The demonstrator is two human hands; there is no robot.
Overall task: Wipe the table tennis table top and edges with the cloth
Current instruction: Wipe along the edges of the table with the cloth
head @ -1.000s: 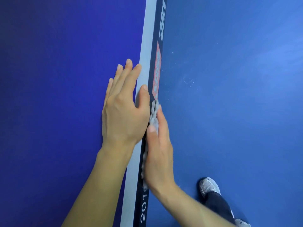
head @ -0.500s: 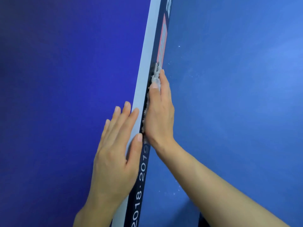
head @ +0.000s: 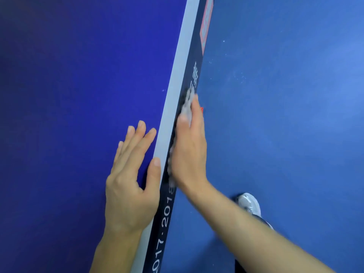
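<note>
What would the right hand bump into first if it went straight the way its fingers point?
Nothing solid, it seems: the right hand and cloth would slide along the table's edge over white lettering, then the red label.

Table top [head: 78,95]: deep blue, white stripe [head: 175,85] along rim. Side edge [head: 167,223]: dark navy, white lettering, red label [head: 205,26]. Cloth [head: 186,107]: pale grey, nubbly, pressed flat against side edge under right hand [head: 190,152].

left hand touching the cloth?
Apart. Head view: left hand lies flat on the table top, thumb on the white line; a strip of edge shows between thumb and cloth, which the right hand presses.
</note>
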